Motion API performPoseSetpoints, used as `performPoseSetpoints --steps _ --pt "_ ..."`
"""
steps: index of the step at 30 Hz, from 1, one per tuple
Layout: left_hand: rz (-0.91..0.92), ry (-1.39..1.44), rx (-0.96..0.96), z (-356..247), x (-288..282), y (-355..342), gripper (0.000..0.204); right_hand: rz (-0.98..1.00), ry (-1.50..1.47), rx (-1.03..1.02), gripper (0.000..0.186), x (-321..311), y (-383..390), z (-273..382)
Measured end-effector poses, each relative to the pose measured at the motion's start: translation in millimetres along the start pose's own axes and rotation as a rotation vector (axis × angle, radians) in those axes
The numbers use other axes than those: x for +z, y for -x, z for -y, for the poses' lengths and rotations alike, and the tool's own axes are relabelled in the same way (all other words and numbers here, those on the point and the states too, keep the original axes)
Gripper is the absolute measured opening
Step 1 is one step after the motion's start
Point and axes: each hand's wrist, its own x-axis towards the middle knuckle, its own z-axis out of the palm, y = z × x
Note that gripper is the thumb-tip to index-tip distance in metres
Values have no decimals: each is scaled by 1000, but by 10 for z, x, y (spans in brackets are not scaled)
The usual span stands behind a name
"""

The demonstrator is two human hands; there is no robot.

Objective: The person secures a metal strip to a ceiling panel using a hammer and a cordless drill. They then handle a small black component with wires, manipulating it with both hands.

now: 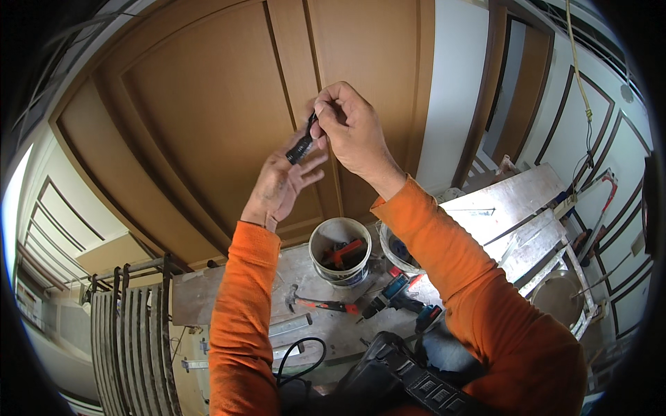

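Observation:
Raised before a brown panelled door, my right hand (350,132) is closed in a pinch on the narrow upper end of a short black ribbed cylinder (300,150). Its exact kind cannot be made out. Just below and left, my left hand (276,184) is partly blurred, fingers loosely spread and palm turned toward the cylinder. The cylinder's lower end lies by the base of the left thumb; whether they touch is unclear. Part of the left hand is hidden behind the right. Both forearms wear orange sleeves.
Below my hands, a plaster-stained platform (201,295) holds a white bucket (341,229) of tools, a hammer (322,303) and a cordless drill (388,295). A slatted metal rack (132,336) stands left. The door (208,104) rises ahead; a hacksaw (600,208) is at right.

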Motion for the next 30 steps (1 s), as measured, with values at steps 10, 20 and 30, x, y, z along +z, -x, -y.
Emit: performPoseSetpoints --steps 10,20,30 --pt "-287 155 348 91 22 -74 68 193 -408 284 14 -13 5 -124" --pt "-87 -170 -260 292 -269 81 68 90 -202 345 11 -266 -103 -142" --pt "137 147 -84 94 -288 171 95 182 112 521 11 -315 -83 -471"
